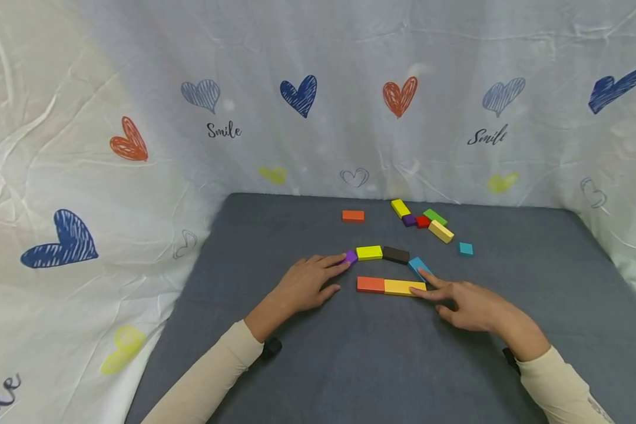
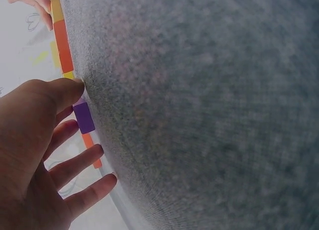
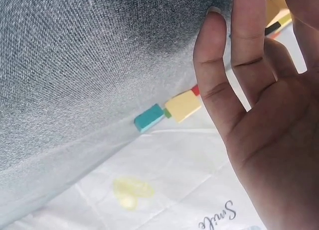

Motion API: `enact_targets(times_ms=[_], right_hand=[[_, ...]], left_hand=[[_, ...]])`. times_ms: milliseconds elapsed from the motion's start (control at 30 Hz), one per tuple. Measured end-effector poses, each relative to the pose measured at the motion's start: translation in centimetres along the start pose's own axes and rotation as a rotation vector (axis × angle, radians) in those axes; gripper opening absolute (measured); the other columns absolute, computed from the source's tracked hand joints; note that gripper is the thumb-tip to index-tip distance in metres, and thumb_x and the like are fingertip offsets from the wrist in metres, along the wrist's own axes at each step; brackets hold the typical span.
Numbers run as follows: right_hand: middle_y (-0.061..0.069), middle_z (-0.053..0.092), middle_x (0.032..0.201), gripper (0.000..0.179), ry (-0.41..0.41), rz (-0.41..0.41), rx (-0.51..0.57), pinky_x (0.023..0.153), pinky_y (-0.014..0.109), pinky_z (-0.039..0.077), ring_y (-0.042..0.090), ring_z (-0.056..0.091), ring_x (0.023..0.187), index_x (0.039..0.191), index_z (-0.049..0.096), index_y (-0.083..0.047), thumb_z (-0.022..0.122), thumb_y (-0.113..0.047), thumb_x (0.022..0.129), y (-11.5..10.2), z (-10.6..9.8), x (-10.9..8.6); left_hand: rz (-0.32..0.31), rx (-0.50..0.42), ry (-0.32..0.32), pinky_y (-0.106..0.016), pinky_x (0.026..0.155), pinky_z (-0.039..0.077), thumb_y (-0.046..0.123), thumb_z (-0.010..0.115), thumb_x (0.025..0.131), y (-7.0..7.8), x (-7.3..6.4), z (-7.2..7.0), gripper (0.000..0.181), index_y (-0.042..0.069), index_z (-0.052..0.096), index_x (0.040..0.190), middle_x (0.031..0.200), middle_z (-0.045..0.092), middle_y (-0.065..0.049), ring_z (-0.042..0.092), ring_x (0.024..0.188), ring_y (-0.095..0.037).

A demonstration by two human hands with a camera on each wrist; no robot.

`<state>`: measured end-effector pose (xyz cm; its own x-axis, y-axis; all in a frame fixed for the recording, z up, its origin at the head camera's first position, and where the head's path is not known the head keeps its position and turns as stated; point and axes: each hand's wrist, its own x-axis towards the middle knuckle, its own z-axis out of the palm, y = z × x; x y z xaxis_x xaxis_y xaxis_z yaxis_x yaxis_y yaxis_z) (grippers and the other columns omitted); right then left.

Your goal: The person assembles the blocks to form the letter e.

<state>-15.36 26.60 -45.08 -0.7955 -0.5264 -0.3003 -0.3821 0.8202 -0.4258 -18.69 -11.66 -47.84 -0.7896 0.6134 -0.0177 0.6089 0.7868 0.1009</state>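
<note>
Two hands in the head view: my left hand [image 1: 308, 285] has its fingers out loose, tips on the purple block [image 1: 352, 257], while my right hand [image 1: 471, 305] rests fingertips on the blue block [image 1: 417, 267] and long yellow block [image 1: 398, 287], I'd guess so neither gets nudged out of line. Left wrist cam has that hand spread, gripping nothing, purple block by the fingers. Right wrist cam shows fairly straight fingers, contact out of sight, teal block [image 3: 148, 118] well apart, probably just spare.
</note>
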Motion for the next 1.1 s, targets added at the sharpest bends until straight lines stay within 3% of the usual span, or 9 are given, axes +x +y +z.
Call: enact_targets(times_ms=[600,900,1100], right_hand=[[0.006,0.026,0.174,0.064,0.003,0.008,0.001,0.052,0.027,0.031,0.008,0.031,0.049,0.155,0.052,-0.044,0.066,-0.014,0.101,0.11,0.07,0.05],[0.006,0.026,0.174,0.063,0.004,0.011,-0.005,0.053,0.028,0.031,0.011,0.04,0.059,0.155,0.052,-0.045,0.066,-0.015,0.101,0.17,0.06,0.0],[0.005,0.027,0.174,0.063,0.003,-0.004,-0.003,0.052,0.027,0.031,0.009,0.035,0.054,0.155,0.052,-0.045,0.065,-0.014,0.101,0.18,0.07,0.03]], left_hand=[[0.006,0.004,-0.005,-0.059,0.115,0.043,0.043,0.061,0.107,0.33,-0.14,-0.17,0.065,0.03,0.037,0.166,0.17,0.036,0.006,0.047,0.147,-0.025],[0.01,0.007,-0.013,-0.06,0.115,0.042,0.044,0.061,0.108,0.5,-0.07,-0.13,0.065,0.03,0.036,0.166,0.171,0.035,0.005,0.046,0.148,-0.026],[0.015,-0.006,-0.004,-0.054,0.109,0.049,0.047,0.06,0.108,0.0,0.45,-0.95,0.067,0.03,0.034,0.167,0.171,0.035,0.006,0.051,0.144,-0.027]])
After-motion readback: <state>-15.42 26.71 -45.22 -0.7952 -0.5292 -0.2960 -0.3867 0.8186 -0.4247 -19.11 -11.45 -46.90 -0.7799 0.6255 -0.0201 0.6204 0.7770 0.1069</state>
